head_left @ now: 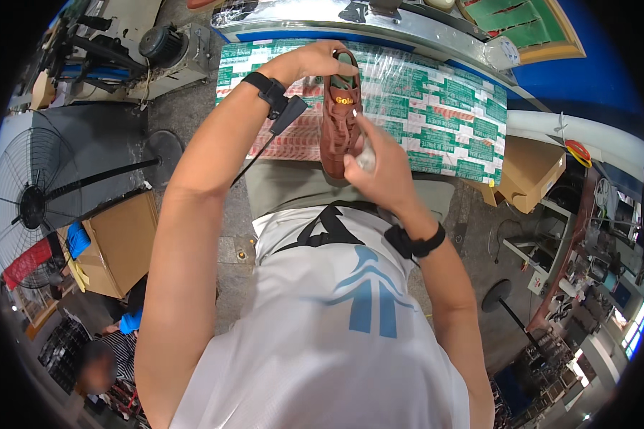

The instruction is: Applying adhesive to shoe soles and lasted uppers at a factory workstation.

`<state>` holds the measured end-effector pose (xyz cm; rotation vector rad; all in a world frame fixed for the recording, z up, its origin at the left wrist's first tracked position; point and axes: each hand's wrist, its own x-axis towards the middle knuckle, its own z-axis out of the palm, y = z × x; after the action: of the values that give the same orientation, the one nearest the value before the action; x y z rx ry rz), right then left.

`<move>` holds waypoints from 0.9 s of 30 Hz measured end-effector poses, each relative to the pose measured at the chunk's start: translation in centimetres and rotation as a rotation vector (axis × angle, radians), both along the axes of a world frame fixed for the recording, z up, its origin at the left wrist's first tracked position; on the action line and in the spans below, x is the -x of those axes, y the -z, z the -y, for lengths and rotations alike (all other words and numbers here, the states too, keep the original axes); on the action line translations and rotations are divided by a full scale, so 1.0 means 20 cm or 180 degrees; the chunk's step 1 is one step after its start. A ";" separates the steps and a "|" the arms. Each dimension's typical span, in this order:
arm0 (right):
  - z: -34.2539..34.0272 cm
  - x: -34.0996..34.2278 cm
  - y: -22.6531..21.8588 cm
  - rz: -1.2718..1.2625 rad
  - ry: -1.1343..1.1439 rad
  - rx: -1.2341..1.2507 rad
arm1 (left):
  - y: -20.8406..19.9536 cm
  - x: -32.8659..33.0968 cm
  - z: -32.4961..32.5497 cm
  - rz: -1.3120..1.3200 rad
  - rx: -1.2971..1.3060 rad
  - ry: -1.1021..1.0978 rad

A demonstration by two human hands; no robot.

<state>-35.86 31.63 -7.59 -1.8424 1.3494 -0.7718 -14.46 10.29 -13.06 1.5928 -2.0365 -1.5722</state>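
A reddish-brown lace-up shoe [334, 136] with yellow lettering on its tongue is in front of me, toe pointing toward my body. My left hand [313, 61] grips it by the heel collar at the far end, fingers closed on the rim. Beside the shoe's right side is my right hand [388, 171], its index finger extended to the lace area. Its other fingers curl round a small whitish wad [366, 159], perhaps cloth, mostly hidden in the palm. Beneath the shoe lies a worktop [436, 118] covered in green, white and red printed tape under clear film.
A metal-edged bench [279, 18] runs behind the worktop. To the left are a large fan [32, 207], a cardboard box [122, 243] and a motor [163, 44]. An open carton [529, 171] stands at right. Another person [100, 365] is at lower left.
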 end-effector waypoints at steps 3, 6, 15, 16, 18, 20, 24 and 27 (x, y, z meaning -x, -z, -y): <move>0.10 -0.02 0.05 -0.0448 -0.0139 0.0037 | 0.10 0.09 -0.02 -0.0029 0.0268 -0.0398; 0.06 0.06 0.09 -0.1235 -0.0522 0.0495 | 0.13 0.12 -0.03 0.0503 0.0446 -0.0502; -0.24 0.13 -0.09 -0.0792 -0.0460 -0.0055 | 0.11 0.12 -0.05 0.0240 0.0895 -0.0315; -0.25 0.13 -0.08 -0.0600 -0.0377 0.0019 | 0.10 0.13 -0.03 0.0105 0.0671 -0.0401; -0.29 0.14 -0.11 -0.0678 -0.0362 -0.0090 | 0.01 0.14 -0.04 0.0341 0.0183 -0.0267; -0.33 0.15 -0.15 -0.0931 -0.0472 -0.0322 | 0.11 0.13 -0.06 0.0395 0.0410 -0.0399; -0.30 0.09 -0.09 -0.0884 -0.0473 -0.0306 | 0.12 0.14 -0.07 0.0516 0.0763 -0.0485; -0.15 0.04 0.01 -0.0587 -0.0479 0.0374 | 0.15 0.13 -0.08 0.0301 0.0485 -0.0608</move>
<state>-36.74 34.54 -7.88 -2.1246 1.2825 -0.6268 -17.04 11.97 -16.14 1.7732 -1.9291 -1.2688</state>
